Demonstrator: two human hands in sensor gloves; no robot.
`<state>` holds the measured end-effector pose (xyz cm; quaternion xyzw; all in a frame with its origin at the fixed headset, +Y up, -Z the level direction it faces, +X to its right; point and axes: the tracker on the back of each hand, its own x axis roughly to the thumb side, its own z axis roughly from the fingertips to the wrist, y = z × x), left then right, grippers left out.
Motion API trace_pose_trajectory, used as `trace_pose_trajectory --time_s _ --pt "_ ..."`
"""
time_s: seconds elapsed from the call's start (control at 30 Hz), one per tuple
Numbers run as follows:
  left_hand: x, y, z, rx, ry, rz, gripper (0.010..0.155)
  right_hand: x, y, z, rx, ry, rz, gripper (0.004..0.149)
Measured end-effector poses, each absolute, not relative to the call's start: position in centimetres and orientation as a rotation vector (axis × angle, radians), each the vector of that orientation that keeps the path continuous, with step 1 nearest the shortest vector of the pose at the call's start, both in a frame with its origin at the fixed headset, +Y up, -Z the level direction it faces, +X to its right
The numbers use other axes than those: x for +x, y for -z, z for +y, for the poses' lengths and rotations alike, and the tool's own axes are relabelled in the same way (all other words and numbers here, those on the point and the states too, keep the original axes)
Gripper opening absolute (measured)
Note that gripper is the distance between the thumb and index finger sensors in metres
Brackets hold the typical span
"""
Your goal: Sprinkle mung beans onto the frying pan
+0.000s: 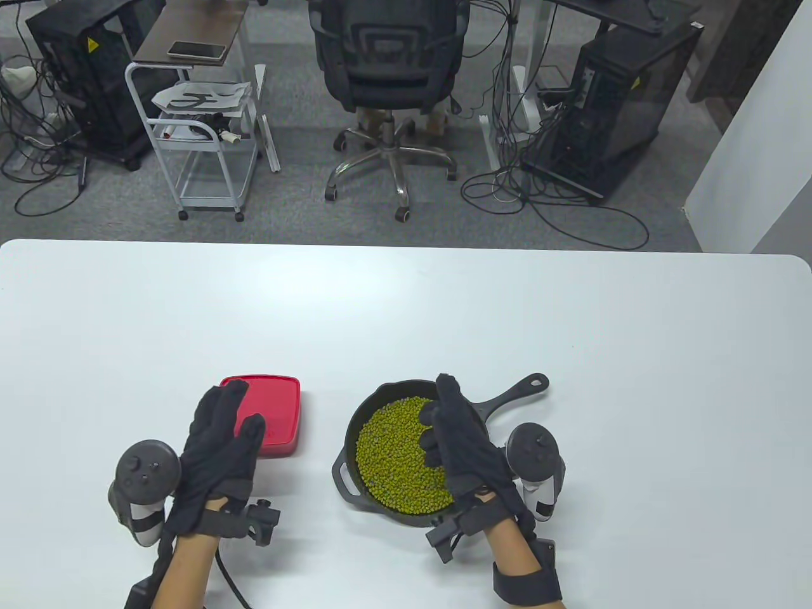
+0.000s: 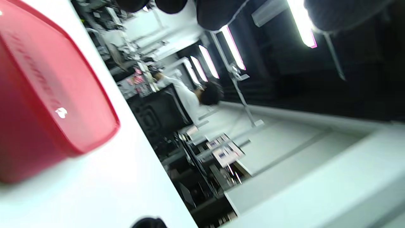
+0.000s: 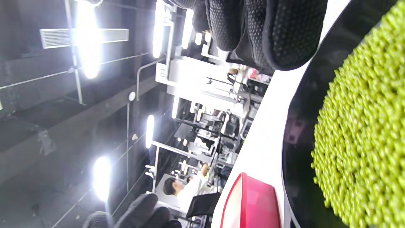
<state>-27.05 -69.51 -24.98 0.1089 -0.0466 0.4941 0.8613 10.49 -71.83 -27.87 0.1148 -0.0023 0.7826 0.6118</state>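
Note:
A black cast-iron frying pan (image 1: pixel 379 392) sits on the white table, its handle (image 1: pixel 515 389) pointing up and to the right. A layer of green mung beans (image 1: pixel 393 457) covers its bottom. My right hand (image 1: pixel 441 403) is over the pan's right side, fingers stretched out flat, holding nothing I can see. My left hand (image 1: pixel 238 409) lies with straight fingers on the left edge of a closed red box (image 1: pixel 276 409). The right wrist view shows the beans (image 3: pixel 364 133), the pan wall (image 3: pixel 300 126) and the red box (image 3: pixel 253 205). The left wrist view shows the red box (image 2: pixel 41 104) close up.
The white table (image 1: pixel 406 304) stretches far beyond the pan and box. Past its far edge stand an office chair (image 1: pixel 387 70), a white cart (image 1: pixel 203 139) and computer towers on the floor.

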Motion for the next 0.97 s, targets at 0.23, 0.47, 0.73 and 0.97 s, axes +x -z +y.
trace_pose_trajectory --time_s 0.23,0.47,0.73,0.97 --pt "-23.5 25.1 -69.6 0.220 -0.709 -0.222 0.092 9.5 26.5 -69.9 0.446 -2.210 -0.318 0.077" --pt "-22.6 25.8 -70.5 0.163 -0.453 -0.220 0.107 7.2 25.6 -70.7 0.575 -2.829 -0.526 0.088" --pt "-23.0 25.6 -70.7 0.152 -0.504 -0.211 0.107 6.9 25.5 -70.7 0.549 -2.845 -0.514 0.091" --pt "-22.8 25.7 -70.8 0.145 -0.507 -0.210 0.106 7.2 25.7 -70.7 0.525 -2.837 -0.489 0.090"
